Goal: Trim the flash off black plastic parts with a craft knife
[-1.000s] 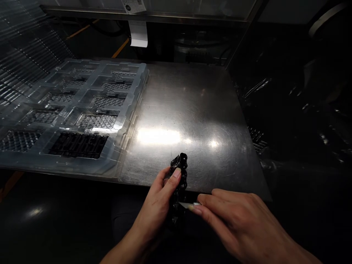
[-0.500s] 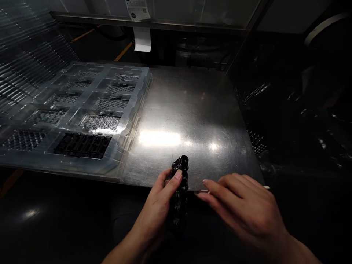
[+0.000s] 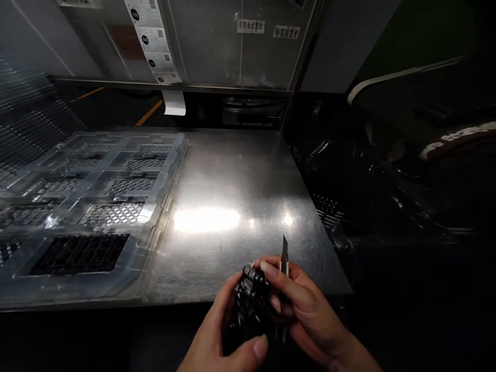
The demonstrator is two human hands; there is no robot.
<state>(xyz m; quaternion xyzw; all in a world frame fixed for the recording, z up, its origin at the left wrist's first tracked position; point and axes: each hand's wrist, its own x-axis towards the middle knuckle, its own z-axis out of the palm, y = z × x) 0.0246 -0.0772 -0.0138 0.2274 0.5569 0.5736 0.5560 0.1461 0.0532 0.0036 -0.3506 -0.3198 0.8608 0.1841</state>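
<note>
A black ribbed plastic part [image 3: 250,299] is held at the near edge of the metal table. My left hand [image 3: 220,330] is closed around its left side, with the thumb low in front. Against the part's upper right side, my right hand [image 3: 306,299] has its thumb and fingertips. That same hand also grips a utility knife [image 3: 284,253], its blade pointing up and away from me. The lower end of the black part is lost in shadow.
A clear plastic tray [image 3: 135,261] with several compartments lies on the left of the metal table [image 3: 236,175]. One compartment holds a black part [image 3: 81,253]. Behind hangs a strip of labels [image 3: 153,44] over a panel. Dark plastic sheeting [image 3: 349,170] lies right of the table.
My right hand has come left to the black part, and the knife blade now shows upright. The part has been turned in my left hand. The view has tilted up and turned right.
</note>
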